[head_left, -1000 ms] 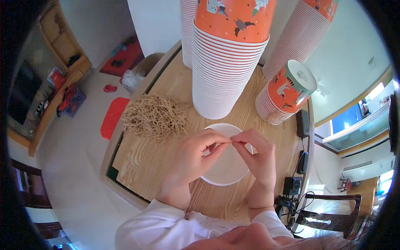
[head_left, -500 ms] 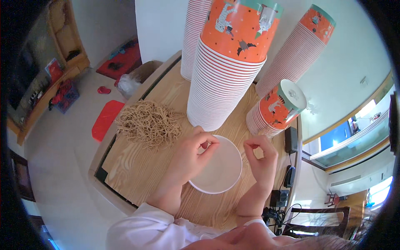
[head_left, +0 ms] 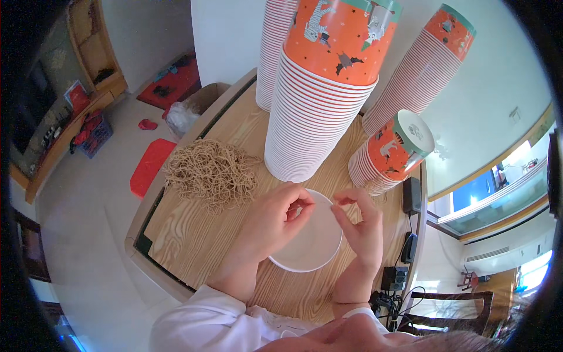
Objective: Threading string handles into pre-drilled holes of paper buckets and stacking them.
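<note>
On the wood-grain table a white round paper tub point(head_left: 314, 240) stands with its mouth facing up. My left hand point(head_left: 278, 217) is over its left side, thumb and forefinger pinched near the far rim. My right hand point(head_left: 360, 226) is over the right rim, its thumb and forefinger also drawn together, pointing at the left hand. Whatever is between the fingertips of either hand is too thin to make out. To the left of my left hand lies a tangled heap of tan paper cord point(head_left: 211, 176). Just beyond the tub rises a tall stack of nested orange-and-white paper tubs point(head_left: 319, 111).
A shorter tub stack point(head_left: 390, 152) stands at the right, with a tall one point(head_left: 419, 76) behind it and another point(head_left: 274, 58) at the back left. Black power adapters point(head_left: 411, 196) and cables line the table's right edge. A red stool point(head_left: 151, 167) stands left of the table.
My right hand has moved left and slightly up, over the tub's rim. My left hand has shifted a little to the right, so the fingertips are closer together.
</note>
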The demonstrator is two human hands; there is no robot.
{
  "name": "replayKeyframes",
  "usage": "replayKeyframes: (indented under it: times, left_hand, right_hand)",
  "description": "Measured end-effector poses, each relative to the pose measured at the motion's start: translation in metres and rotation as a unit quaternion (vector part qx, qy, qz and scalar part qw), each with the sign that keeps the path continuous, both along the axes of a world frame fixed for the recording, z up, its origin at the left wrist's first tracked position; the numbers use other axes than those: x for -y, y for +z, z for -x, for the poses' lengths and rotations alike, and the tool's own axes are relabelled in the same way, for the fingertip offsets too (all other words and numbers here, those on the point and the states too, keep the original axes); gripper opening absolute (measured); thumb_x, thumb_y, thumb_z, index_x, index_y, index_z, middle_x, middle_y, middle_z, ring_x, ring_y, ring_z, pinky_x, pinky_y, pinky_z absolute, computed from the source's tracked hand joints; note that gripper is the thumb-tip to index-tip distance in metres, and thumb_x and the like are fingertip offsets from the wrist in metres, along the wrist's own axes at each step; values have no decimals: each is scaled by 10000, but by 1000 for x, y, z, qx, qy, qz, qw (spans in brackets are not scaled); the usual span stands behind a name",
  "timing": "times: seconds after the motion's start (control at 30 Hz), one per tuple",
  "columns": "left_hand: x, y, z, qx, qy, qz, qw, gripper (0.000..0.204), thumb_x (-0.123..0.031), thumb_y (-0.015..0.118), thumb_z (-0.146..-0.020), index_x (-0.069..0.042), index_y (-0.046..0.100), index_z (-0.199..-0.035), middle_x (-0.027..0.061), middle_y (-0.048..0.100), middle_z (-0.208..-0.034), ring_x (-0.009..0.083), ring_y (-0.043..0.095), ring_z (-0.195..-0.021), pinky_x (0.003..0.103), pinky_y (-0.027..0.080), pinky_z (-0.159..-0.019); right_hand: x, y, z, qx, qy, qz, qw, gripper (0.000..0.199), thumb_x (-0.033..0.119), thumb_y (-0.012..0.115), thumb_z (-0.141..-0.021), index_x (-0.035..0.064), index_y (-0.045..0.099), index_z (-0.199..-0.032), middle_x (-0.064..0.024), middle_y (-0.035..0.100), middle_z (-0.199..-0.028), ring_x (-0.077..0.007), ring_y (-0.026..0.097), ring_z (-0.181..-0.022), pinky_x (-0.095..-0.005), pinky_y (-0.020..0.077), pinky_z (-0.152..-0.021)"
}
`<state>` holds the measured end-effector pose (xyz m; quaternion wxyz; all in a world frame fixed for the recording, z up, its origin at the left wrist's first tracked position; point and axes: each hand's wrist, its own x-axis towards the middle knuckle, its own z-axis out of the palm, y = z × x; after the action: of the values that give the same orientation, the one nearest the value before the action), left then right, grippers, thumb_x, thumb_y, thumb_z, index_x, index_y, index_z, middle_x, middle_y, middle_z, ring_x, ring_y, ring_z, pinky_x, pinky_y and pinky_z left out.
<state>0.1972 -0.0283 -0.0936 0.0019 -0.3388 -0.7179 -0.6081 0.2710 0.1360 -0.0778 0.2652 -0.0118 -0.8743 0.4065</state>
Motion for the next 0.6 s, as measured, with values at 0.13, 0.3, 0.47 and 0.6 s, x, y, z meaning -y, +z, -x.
replayKeyframes:
  times: [0.13, 0.3, 0.47, 0.6]
  left_hand:
    - [-1, 4, -1, 16, -18, -5, 1000, 101, -58, 657, -790, -33, 571, -837, 53, 543, -705, 139, 495, -559, 281, 401, -520]
    - [1, 0, 2, 13, -18, 2, 1000, 147, -60, 661, -791, -20, 568, -896, 62, 563, -728, 151, 513, -583, 289, 416, -541]
    - [-8, 3, 2, 57, -75, 16, 995, 192, -77, 675, -791, -17, 583, -948, 75, 576, -744, 169, 552, -619, 299, 457, -584]
    - [-7, -10, 4, 89, -64, 28, 994, 124, -79, 670, -801, -12, 613, -889, 96, 602, -778, 198, 612, -668, 303, 485, -608]
  right_hand:
    - [-5, -5, 4, -24, 55, -48, 997, 156, -7, 710, -732, 6, 647, -874, -100, 618, -796, -218, 611, -755, -314, 487, -675]
    - [-4, -6, 1, 17, 32, -4, 999, 161, -17, 708, -714, 13, 630, -851, -105, 612, -788, -239, 610, -767, -329, 487, -674]
    - [0, -5, 2, -14, 28, -56, 998, 146, -35, 688, -711, 14, 610, -824, -111, 614, -796, -258, 611, -771, -338, 489, -669]
    - [2, -4, 2, -18, 27, -90, 995, 154, -38, 679, -714, 19, 610, -839, -109, 619, -807, -257, 612, -773, -336, 487, -679]
